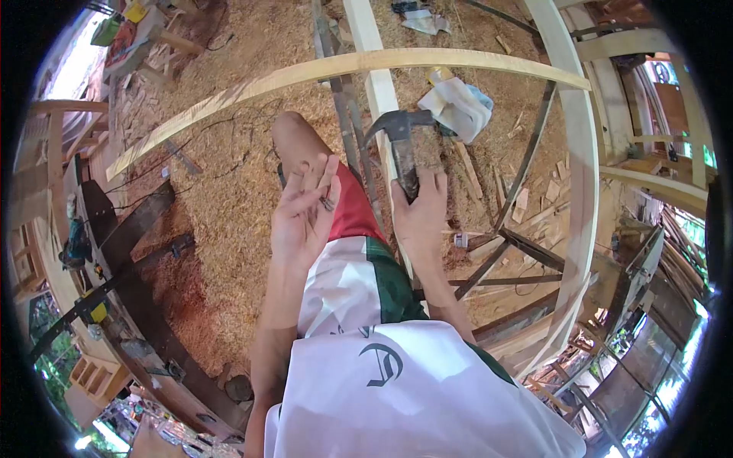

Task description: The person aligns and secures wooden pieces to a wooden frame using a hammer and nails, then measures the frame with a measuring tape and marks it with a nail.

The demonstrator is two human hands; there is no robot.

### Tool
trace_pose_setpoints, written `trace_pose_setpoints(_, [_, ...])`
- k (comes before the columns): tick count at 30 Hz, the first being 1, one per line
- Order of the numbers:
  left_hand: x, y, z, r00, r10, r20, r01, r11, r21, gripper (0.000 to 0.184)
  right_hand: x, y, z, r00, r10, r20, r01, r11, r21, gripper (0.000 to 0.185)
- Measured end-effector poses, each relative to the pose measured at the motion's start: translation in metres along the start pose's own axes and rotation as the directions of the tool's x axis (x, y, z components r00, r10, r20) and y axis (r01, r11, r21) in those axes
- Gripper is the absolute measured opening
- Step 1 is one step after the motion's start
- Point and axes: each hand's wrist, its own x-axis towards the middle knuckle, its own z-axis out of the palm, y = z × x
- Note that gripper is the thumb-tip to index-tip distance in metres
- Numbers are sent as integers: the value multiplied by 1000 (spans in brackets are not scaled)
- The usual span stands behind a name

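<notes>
My right hand (421, 217) is closed on the lower end of a claw hammer's dark handle. The hammer (405, 149) points away from me, its black head over the pale wooden beam (380, 93). My left hand (304, 217) is turned palm up above my thigh, its fingers curled together. Between those fingers show small dark metal pieces that look like nails (327, 202). A long, thin wooden strip (298, 74) lies across the beam beyond both hands.
Another pale beam (578, 153) runs along the right. Sawdust and shavings (229, 229) cover the ground, with wood scraps (521, 204) at right. A white bag (458, 107) lies past the hammer. Dark planks (114, 229) and a teal power tool (76, 243) are at left.
</notes>
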Motion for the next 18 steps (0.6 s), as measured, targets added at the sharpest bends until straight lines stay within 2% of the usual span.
trace_pose_setpoints(2, [1,-6,-3,1000,-6,-4,6,1000,9,36,-2,-2,2,1000,11,2,-11,998,-68,38])
trace_pose_setpoints(4, [1,-13,1,1000,-16,-14,17,999,41,36,-1,-5,0,997,-73,-5,71,983,-170,39])
trace_pose_setpoints(5, [1,-16,3,1000,-14,-20,15,997,75,36,-1,-4,-1,998,-65,20,67,978,-199,39])
trace_pose_setpoints(9, [5,-26,18,999,-43,-18,45,991,125,36,2,-6,-9,996,-11,85,22,991,-131,44])
trace_pose_setpoints(11, [10,-30,22,999,-52,16,49,992,113,35,4,-10,-19,992,-117,36,122,972,-199,41])
trace_pose_setpoints(12, [11,-31,27,999,-50,9,49,992,116,35,6,-15,-27,993,-113,41,119,974,-195,41])
trace_pose_setpoints(13, [11,-32,32,999,-51,20,48,992,120,35,7,-23,-39,992,-91,91,88,995,41,35])
trace_pose_setpoints(14, [11,-33,34,998,-51,31,47,991,123,34,8,-31,-47,987,-81,142,40,961,272,30])
trace_pose_setpoints(15, [11,-35,33,998,-51,25,48,991,128,34,8,-40,-51,982,-105,158,42,932,359,18])
trace_pose_setpoints(18, [13,-43,37,996,-72,61,66,994,92,34,5,-53,-52,959,-179,221,80,915,396,18])
